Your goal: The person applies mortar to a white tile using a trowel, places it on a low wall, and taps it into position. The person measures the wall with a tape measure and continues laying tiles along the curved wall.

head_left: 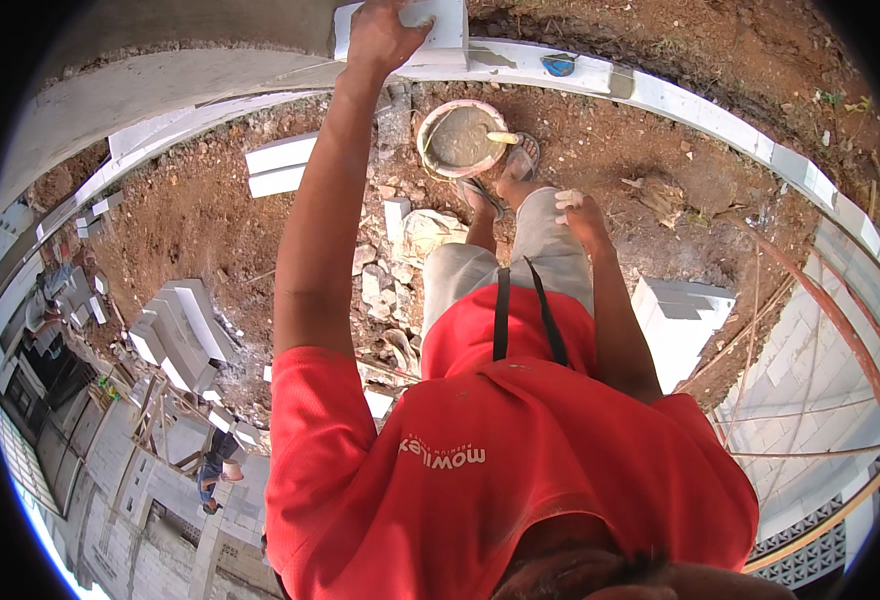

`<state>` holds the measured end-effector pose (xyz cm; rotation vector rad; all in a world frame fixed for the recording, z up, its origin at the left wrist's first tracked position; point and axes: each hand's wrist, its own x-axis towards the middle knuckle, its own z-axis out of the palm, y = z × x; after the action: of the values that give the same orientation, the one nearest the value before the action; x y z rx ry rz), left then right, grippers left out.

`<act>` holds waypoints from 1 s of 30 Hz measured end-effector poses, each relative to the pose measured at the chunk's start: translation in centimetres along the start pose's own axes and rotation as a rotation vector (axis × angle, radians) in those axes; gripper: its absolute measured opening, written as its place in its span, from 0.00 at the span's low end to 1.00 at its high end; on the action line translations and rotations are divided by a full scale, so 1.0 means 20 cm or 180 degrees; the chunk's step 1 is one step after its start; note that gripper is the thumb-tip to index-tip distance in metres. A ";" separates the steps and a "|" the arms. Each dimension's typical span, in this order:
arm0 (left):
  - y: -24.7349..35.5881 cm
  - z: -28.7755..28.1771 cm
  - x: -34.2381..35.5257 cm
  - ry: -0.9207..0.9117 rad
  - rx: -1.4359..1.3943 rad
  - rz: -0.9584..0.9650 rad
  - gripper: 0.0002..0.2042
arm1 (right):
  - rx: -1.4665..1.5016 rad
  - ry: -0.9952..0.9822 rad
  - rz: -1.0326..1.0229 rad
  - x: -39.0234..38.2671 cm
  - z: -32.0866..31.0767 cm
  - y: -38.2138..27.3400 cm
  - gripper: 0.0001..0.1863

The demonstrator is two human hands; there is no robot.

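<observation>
At the top edge my left hand (384, 38) is on a white building block (445, 35), thumb spread along its face; its other fingers are partly cut off by the picture's edge. That block sits on the low curved wall of white blocks (675, 98). My right hand (584, 222) is by my right thigh, fingers curled in, with pale, dusty-looking fingertips; I make out nothing held in it. In front of my feet stands a round bucket of wet grey mortar (463, 140), with a pale-yellow handle (503, 137) over its rim.
A blue tool (559, 65) lies on the wall. White blocks (282, 163) rest on the dirt to the left, with a larger stack (182, 335) farther off. Rubble (385, 285) lies near my legs. Another white block (680, 325) is at right, beside curved reddish poles (840, 310). A person (215, 470) is far left.
</observation>
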<state>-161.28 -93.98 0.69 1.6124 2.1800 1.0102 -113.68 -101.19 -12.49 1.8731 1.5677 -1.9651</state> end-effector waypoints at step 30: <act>0.42 0.27 -4.00 0.2735 -0.0705 -0.5766 0.11 | -0.1572 -0.1328 0.0080 0.44 0.96 -0.72 0.14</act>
<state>-123.41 -163.73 -13.65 -1.2030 2.4411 1.0556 -139.23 -100.83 -14.27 1.2021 1.6758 -1.6140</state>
